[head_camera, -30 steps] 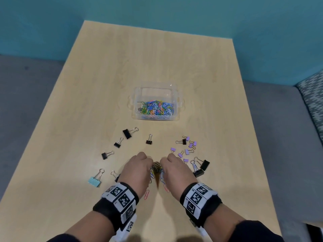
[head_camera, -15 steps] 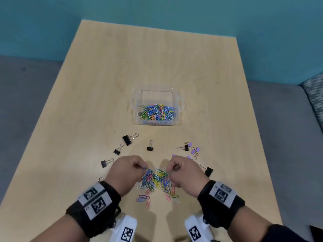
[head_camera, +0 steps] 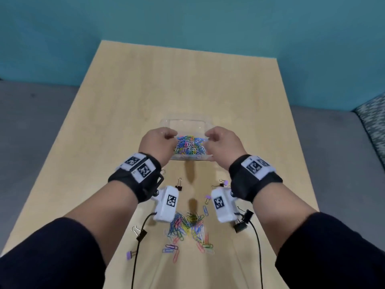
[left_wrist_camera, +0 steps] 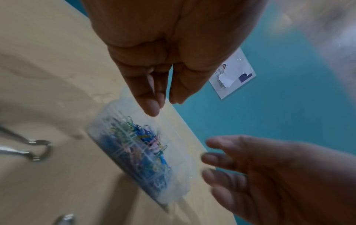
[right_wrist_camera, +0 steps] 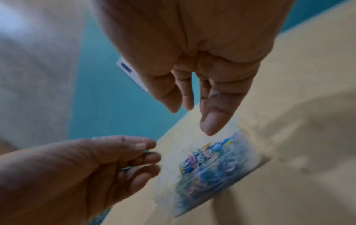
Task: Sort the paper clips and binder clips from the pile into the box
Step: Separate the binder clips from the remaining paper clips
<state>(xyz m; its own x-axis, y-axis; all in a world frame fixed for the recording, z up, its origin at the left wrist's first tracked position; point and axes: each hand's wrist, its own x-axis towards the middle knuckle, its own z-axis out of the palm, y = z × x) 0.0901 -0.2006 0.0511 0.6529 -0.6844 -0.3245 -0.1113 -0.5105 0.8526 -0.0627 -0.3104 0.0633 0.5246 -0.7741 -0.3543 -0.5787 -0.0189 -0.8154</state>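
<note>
A clear plastic box (head_camera: 187, 122) in the middle of the table holds a heap of coloured paper clips (head_camera: 189, 146). Both hands hover over it. My left hand (head_camera: 158, 142) is at the box's left side, its fingers curled, and the right wrist view shows teal paper clips (right_wrist_camera: 146, 151) pinched between them. My right hand (head_camera: 220, 142) is at the right side. Its fingers (left_wrist_camera: 221, 158) hang spread and hold nothing. Loose paper clips (head_camera: 187, 226) lie in a pile near the front edge, under my wrists.
Black binder clips (head_camera: 179, 185) (head_camera: 141, 234) (head_camera: 239, 226) and small purple ones (head_camera: 129, 255) (head_camera: 208, 198) lie scattered around the pile. The wooden table (head_camera: 187, 80) stretches beyond the box to a teal wall. Cables hang from the wrist cameras.
Both hands rose from the loose pile and moved forward over the box. The right hand's fingers have spread apart.
</note>
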